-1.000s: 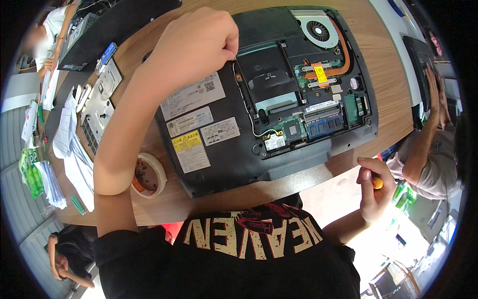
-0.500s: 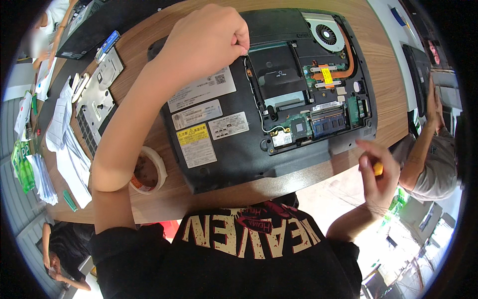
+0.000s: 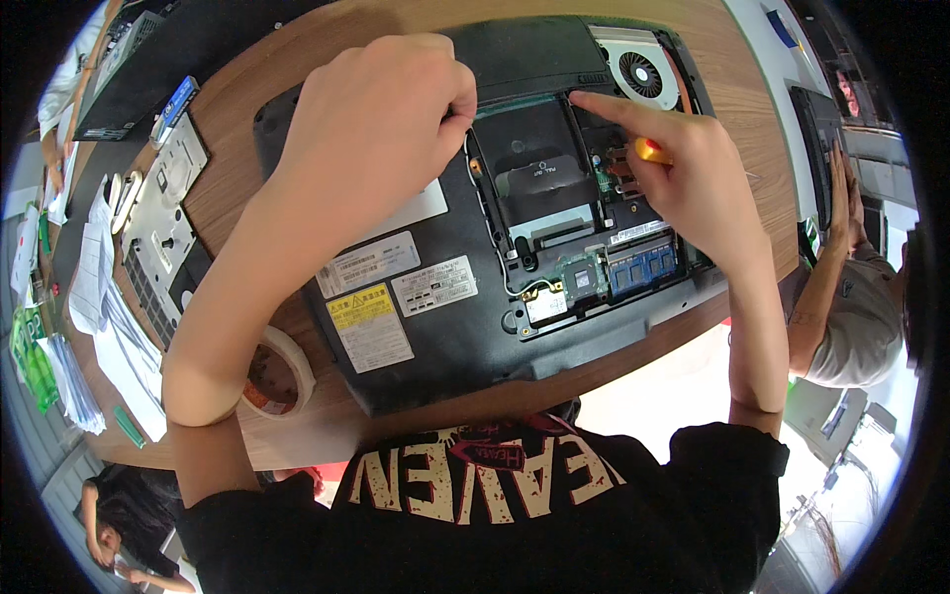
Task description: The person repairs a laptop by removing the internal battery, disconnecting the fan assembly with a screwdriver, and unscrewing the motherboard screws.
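Note:
An opened black laptop (image 3: 475, 337) lies bottom up in front of me. My left hand (image 3: 386, 129) is over its far left part, thumb and fingers pinched at the upper left corner of the drive bay; what they hold, if anything, is hidden. My right hand (image 3: 688, 163) reaches over the right side, its index fingertip touching the bay's upper right corner. The other fingers curl around a yellow-handled tool (image 3: 653, 150), mostly hidden. Between my hands sits the black hard drive (image 3: 539, 183) with its pull tab. Below it are a blue memory module (image 3: 641, 267) and a wireless card (image 3: 545, 305).
The cooling fan (image 3: 641, 74) is at the laptop's far right corner. To the left lie the removed bottom cover (image 3: 173, 233), white papers (image 3: 124, 327) and a tape roll (image 3: 302, 361). A closed black laptop (image 3: 813, 148) and another person's arm (image 3: 821, 287) are at the right.
My right hand has come up from the near right edge to the drive bay's far right corner, the yellow-handled tool still in it. The laptop appears slightly farther left and rotated; my left hand stays pinched.

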`<act>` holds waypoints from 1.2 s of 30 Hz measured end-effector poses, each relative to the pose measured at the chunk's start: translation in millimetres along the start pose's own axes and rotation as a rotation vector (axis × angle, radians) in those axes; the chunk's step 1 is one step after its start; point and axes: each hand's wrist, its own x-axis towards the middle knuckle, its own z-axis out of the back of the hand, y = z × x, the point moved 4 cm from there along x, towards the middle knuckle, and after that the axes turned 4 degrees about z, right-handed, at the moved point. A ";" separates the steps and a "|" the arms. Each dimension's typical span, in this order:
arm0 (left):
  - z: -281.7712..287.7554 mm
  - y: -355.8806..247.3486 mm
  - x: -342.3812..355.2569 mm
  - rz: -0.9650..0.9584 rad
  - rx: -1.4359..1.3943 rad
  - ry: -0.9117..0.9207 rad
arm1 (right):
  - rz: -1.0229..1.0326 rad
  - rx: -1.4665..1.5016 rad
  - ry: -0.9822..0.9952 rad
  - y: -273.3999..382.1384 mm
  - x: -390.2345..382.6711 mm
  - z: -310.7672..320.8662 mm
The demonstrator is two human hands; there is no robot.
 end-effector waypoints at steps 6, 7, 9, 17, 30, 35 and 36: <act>2.7 -6.9 -2.0 -0.017 0.010 -0.037 | 0.020 -0.323 -0.015 16.0 -13.4 -3.8; 1.5 -8.4 -0.8 -0.016 0.002 -0.029 | 0.043 -0.293 -0.015 14.7 -14.4 -3.8; 2.4 -8.2 -1.2 -0.008 0.003 -0.024 | 0.008 -0.201 -0.030 6.8 -13.5 1.4; 6.7 -12.1 0.3 0.005 -0.013 0.016 | -0.015 -0.050 -0.088 -4.8 -17.5 26.9; 9.6 -14.0 -0.5 0.079 -0.135 0.071 | -0.001 0.015 0.049 7.2 -13.1 2.0; 11.4 -15.5 2.8 0.084 -0.112 0.095 | 0.058 0.013 0.045 5.6 -10.3 0.9; 11.5 -15.2 3.6 0.085 -0.120 0.108 | 0.056 0.016 0.049 4.0 -9.6 1.1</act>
